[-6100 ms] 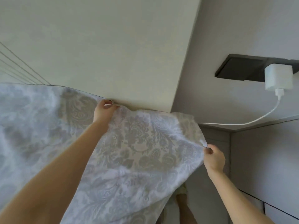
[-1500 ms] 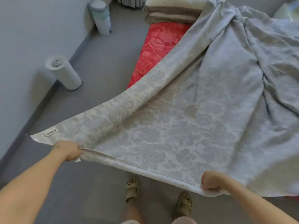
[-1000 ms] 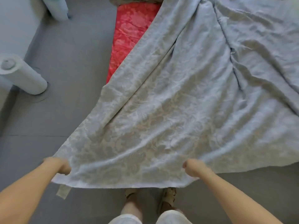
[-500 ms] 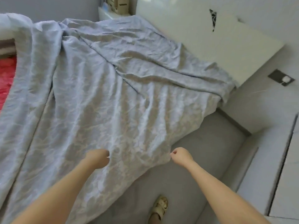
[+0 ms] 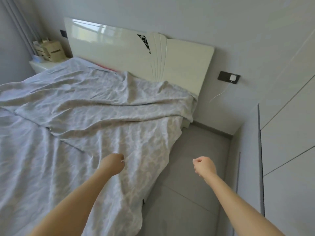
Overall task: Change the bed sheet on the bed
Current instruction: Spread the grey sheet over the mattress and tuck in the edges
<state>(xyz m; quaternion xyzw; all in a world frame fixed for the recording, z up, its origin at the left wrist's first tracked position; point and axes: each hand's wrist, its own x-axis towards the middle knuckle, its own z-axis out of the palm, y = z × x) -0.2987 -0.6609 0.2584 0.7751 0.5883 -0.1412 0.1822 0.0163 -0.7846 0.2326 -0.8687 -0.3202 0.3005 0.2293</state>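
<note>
Count: one bed sheet (image 5: 88, 116), one headboard (image 5: 119, 48), one box (image 5: 53, 51), one wall socket (image 5: 229, 77), and two hands, left hand (image 5: 113, 165) and right hand (image 5: 204, 166).
Bed sheet: lay rumpled over the bed, centre to left of frame, its edge drooping at lower centre.
Left hand: lower centre, over the sheet's near part, fingers curled in; seemingly gripping nothing, underside hidden.
Right hand: right of centre, an empty fist over the floor (image 5: 187, 150), apart from the sheet's edge.
</note>
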